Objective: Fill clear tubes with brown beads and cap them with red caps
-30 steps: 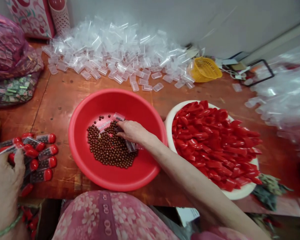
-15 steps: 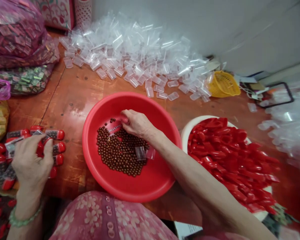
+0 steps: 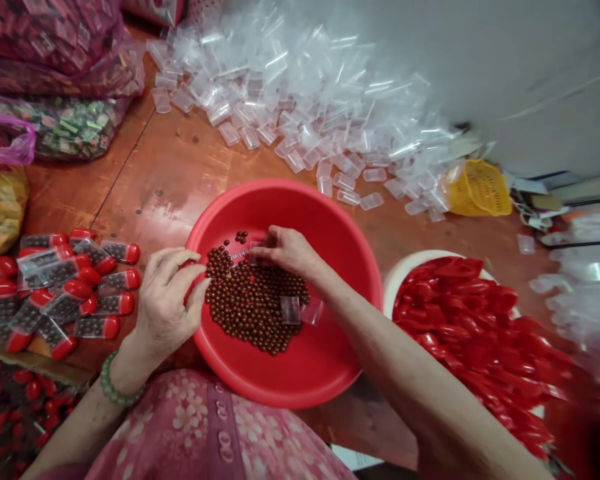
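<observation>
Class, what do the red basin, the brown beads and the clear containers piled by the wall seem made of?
Red basin: probably moulded plastic; smooth, softly glossy, with a thick rounded rim.
Brown beads: shiny, dotted with small highlights; plastic, glass or metal, the look leaves open.
Clear containers: likely thin, rigid plastic; see-through, with crisp edges and bright glints.
</observation>
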`<move>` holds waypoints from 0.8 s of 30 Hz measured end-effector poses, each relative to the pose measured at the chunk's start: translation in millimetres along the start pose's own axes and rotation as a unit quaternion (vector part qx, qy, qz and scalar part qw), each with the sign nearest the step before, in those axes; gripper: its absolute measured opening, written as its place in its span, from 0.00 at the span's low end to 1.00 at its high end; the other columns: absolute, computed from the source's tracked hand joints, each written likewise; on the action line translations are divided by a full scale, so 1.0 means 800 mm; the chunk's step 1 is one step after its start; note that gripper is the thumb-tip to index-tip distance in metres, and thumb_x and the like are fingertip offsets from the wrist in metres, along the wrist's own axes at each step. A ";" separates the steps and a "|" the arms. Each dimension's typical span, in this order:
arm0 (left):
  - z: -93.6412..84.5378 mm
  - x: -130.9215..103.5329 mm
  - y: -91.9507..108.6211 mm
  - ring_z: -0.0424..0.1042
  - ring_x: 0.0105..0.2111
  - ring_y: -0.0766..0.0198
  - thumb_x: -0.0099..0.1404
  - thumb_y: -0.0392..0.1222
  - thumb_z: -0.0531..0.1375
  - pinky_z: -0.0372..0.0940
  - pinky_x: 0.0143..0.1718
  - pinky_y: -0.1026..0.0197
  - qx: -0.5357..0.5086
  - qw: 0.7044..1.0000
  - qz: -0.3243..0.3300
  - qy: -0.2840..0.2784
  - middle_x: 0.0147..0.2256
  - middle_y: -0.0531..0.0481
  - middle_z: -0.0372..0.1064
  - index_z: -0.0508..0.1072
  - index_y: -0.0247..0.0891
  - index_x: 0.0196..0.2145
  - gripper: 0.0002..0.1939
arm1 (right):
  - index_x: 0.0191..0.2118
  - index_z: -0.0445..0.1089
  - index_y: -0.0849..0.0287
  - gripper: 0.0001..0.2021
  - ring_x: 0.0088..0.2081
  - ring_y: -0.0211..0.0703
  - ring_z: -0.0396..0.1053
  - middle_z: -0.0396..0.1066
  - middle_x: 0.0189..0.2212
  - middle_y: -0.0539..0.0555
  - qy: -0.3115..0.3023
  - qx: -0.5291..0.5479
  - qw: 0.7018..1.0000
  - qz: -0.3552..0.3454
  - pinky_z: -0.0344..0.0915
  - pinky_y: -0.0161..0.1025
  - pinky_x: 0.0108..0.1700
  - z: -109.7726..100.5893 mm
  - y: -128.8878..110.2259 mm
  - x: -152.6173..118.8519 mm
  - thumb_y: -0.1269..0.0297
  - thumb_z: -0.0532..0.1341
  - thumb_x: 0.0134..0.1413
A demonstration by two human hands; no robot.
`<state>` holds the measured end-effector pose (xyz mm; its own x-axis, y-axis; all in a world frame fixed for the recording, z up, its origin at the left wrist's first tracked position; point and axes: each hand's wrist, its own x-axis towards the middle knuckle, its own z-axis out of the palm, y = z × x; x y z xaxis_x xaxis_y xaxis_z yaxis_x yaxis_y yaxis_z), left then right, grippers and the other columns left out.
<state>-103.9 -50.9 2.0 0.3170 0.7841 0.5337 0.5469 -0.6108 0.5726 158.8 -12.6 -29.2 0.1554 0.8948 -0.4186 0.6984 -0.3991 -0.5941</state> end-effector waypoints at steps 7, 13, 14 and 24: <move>0.002 0.003 0.003 0.69 0.46 0.54 0.63 0.33 0.60 0.67 0.50 0.46 0.008 1.000 -0.008 -0.023 0.41 0.45 0.74 0.74 0.39 0.37 0.05 | 0.25 0.61 0.58 0.18 0.18 0.34 0.70 0.69 0.16 0.47 -0.147 0.187 0.967 0.095 0.68 0.29 0.19 0.032 0.012 -0.034 0.62 0.73 0.42; 0.002 0.006 0.005 0.69 0.46 0.55 0.63 0.33 0.60 0.67 0.51 0.46 0.018 0.999 0.003 -0.039 0.42 0.45 0.74 0.74 0.38 0.37 0.05 | 0.25 0.63 0.60 0.17 0.17 0.34 0.71 0.71 0.15 0.49 -0.254 0.277 0.909 0.180 0.70 0.27 0.20 0.062 0.010 -0.081 0.64 0.74 0.41; 0.002 0.006 0.005 0.69 0.46 0.55 0.63 0.33 0.60 0.67 0.51 0.46 0.020 0.999 0.004 -0.042 0.43 0.45 0.74 0.74 0.37 0.37 0.05 | 0.26 0.64 0.60 0.16 0.17 0.34 0.71 0.71 0.15 0.48 -0.264 0.290 0.899 0.193 0.70 0.28 0.20 0.065 0.009 -0.086 0.65 0.74 0.41; -0.014 0.009 0.020 0.67 0.55 0.50 0.68 0.36 0.54 0.66 0.55 0.44 0.026 0.991 0.041 -0.127 0.46 0.42 0.74 0.76 0.35 0.41 0.10 | 0.26 0.65 0.60 0.10 0.14 0.29 0.63 0.68 0.15 0.44 -0.338 0.421 0.810 0.227 0.66 0.26 0.17 0.063 -0.016 -0.092 0.67 0.69 0.40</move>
<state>-101.4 -56.7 21.8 0.5433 0.7391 0.3983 0.5493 -0.6717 0.4971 103.1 -83.8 -25.8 -0.3541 0.4169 -0.8371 -0.0928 -0.9064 -0.4122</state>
